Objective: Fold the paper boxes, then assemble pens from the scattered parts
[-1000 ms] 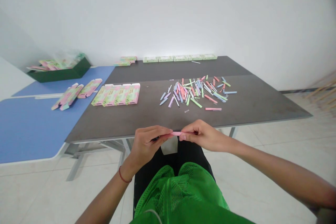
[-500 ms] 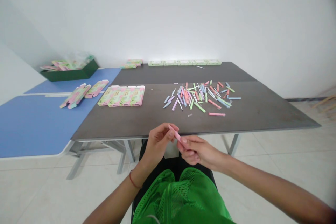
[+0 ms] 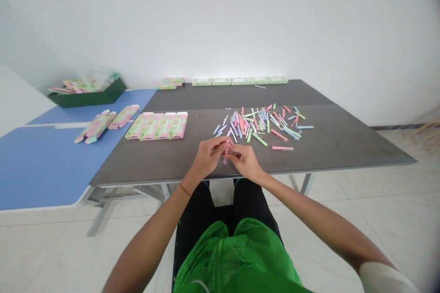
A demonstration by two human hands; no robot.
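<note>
A slim pink pen (image 3: pixel 226 147) is held between my two hands over the table's front edge, tilted steeply. My left hand (image 3: pixel 208 156) is closed on it from the left, thumb and fingers pinching its upper part. From the right, my right hand (image 3: pixel 246 161) pinches near its lower end, where a small see-through piece seems to show; the fingers partly hide it. Just beyond my hands lies a loose pile of pen parts (image 3: pixel 259 123) in pink, green, blue and purple, with thin white sticks among them. One pink pen (image 3: pixel 282 148) lies apart, nearer the front edge.
On the dark table (image 3: pixel 165 160), a row of pink-green boxes (image 3: pixel 161 128) lies to the left. Several pale green boxes (image 3: pixel 240 81) line the wall. Folded cartons (image 3: pixel 96 127) and a dark green bin (image 3: pixel 85 97) of packaging rest on the blue table (image 3: pixel 37 165).
Both hands have moved forward, from below the table's front edge to over it. The pink pen has turned steeper. The small clear piece on the table is no longer visible.
</note>
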